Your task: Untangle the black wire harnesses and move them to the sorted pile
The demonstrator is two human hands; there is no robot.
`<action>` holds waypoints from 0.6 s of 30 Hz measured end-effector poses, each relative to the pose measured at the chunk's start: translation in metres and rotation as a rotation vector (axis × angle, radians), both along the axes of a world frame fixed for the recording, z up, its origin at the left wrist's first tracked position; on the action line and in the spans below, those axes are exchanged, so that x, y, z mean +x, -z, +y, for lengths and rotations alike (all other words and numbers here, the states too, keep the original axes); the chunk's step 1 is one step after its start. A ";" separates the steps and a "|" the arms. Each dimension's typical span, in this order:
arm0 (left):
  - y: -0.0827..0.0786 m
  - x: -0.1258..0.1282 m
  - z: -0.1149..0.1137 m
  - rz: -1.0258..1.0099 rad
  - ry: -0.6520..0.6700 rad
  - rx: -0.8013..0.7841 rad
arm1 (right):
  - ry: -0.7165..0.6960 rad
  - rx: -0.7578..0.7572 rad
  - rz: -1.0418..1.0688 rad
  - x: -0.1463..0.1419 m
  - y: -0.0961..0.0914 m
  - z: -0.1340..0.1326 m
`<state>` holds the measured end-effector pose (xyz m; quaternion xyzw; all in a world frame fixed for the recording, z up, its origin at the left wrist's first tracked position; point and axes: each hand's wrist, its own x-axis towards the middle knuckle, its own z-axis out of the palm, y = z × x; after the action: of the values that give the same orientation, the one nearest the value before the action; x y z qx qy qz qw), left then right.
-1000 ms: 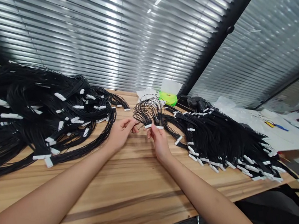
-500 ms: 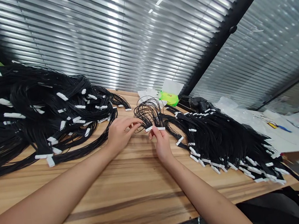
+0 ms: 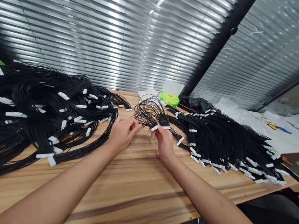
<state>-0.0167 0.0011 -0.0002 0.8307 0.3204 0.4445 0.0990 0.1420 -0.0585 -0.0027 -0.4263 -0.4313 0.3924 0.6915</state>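
Pinching the wire bundle point(image 3: 149, 112) between them, left hand point(image 3: 121, 132) and right hand point(image 3: 165, 144) could have snagged its loose loops on the right pile point(image 3: 222, 141).

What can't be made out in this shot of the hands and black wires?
Head view:
Whether the left hand pinches the wire bundle: its fingers cover the contact.
Left wire pile: cut off by the frame edge.
Green packet: print too small.
Dark object behind the right pile: too dim to name.
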 end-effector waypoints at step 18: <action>0.008 0.010 0.009 -0.684 0.406 -0.624 | -0.428 -0.167 0.404 -0.019 -0.026 -0.027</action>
<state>-0.0068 0.0097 -0.0081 0.6140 0.2192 0.5460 0.5262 0.1227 -0.0858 0.0229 -0.2944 -0.3314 0.6403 0.6273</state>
